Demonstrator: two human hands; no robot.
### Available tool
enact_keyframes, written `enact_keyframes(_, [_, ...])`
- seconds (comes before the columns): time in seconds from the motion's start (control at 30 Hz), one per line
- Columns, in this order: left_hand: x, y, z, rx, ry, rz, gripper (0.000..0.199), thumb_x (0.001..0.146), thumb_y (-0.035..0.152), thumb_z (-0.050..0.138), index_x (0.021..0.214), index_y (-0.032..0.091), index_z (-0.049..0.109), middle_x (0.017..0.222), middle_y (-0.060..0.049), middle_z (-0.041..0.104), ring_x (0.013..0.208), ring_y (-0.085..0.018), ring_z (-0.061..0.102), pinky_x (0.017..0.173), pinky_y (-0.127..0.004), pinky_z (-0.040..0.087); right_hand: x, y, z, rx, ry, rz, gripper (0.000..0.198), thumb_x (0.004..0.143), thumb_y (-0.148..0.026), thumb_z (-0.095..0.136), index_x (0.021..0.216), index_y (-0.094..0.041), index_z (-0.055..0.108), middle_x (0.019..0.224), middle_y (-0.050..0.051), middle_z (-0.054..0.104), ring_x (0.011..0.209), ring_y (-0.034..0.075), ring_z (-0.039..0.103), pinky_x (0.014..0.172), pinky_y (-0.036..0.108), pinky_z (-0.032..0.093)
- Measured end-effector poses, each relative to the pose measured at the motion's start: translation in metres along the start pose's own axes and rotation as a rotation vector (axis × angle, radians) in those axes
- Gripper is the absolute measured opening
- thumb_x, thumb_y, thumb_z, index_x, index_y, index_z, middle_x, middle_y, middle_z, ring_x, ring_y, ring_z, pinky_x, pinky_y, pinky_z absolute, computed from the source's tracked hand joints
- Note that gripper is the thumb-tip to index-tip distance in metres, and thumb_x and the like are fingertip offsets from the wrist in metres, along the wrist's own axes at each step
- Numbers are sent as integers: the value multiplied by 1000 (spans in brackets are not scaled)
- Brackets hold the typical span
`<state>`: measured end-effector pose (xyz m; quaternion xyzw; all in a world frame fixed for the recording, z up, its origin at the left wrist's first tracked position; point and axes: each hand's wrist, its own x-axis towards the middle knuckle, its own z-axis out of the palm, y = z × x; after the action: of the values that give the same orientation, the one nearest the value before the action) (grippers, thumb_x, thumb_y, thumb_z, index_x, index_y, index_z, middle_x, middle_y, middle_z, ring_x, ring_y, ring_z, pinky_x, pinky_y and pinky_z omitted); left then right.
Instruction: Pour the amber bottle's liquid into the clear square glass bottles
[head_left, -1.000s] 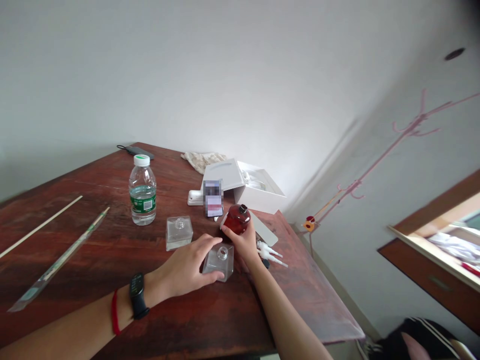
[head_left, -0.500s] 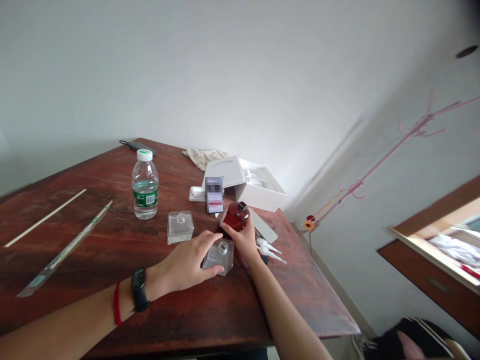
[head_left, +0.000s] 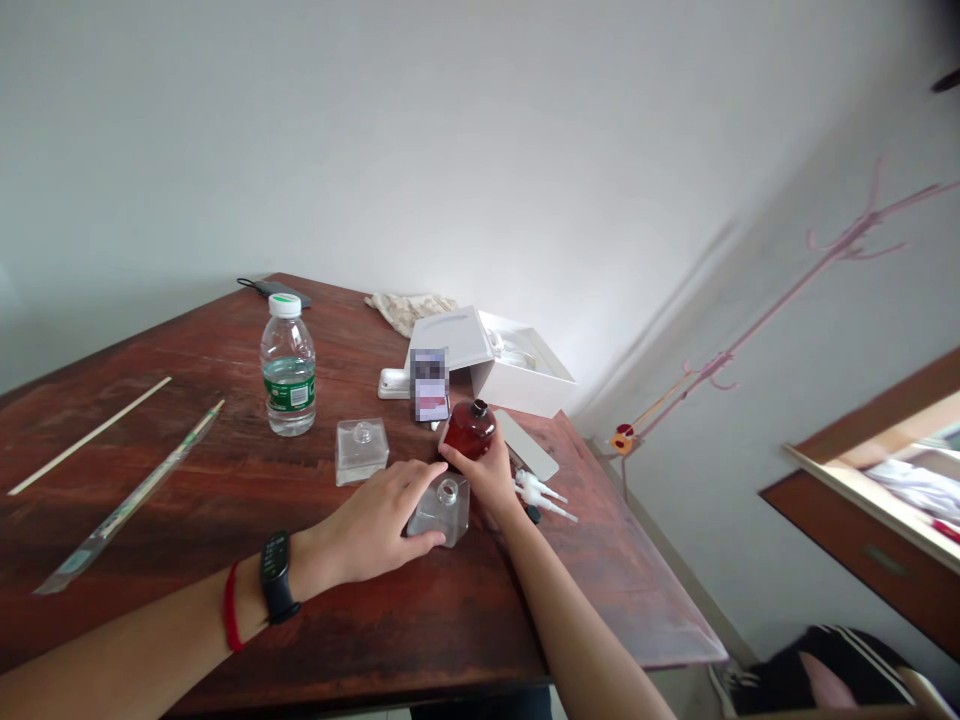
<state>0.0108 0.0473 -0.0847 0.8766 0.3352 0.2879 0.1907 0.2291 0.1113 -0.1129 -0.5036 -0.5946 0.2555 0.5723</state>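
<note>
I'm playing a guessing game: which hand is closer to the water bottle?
Left. The left hand is to the right of the water bottle and closer to you; the right hand is farther right, holding the red bottle.

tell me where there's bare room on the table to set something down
Bare tabletop shows between the wrapped stick, water bottle and left hand; near the front edge, between left forearm and right forearm; and between the right forearm, white pumps and the table's right edge. Crowded around the right hand: red bottle, square bottles, phone, white box.
</note>
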Motion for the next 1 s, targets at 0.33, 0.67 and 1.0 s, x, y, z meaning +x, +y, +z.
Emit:
enact_keyframes(0.33, [-5, -2, 6, 10, -30, -22, 81, 87, 24, 78, 155, 26, 34, 150, -15, 59, 137, -35, 59, 116, -51, 47, -1, 4, 1, -11, -8, 29, 81, 62, -41, 96, 133, -26, 59, 124, 8, 76, 115, 32, 71, 108, 51, 52])
enact_keyframes(0.67, [-5, -4, 5, 34, -37, -19, 82, 88, 25, 78, 157, 27, 32, 155, -16, 56, 139, -36, 58, 118, -54, 46, -2, 1, 1, -2, -5, 31, 84, 62, -42, 97, 135, -25, 59, 124, 8, 76, 115, 32, 71, 108, 51, 52])
enact_keyframes(1.0, [-5, -6, 8, 36, -33, -4, 83, 88, 25, 76, 158, 29, 30, 154, -14, 56, 138, -36, 59, 116, -51, 47, -2, 4, 2, -1, -12, 15, 83, 63, -43, 96, 135, -26, 59, 125, 7, 76, 116, 32, 71, 108, 52, 53])
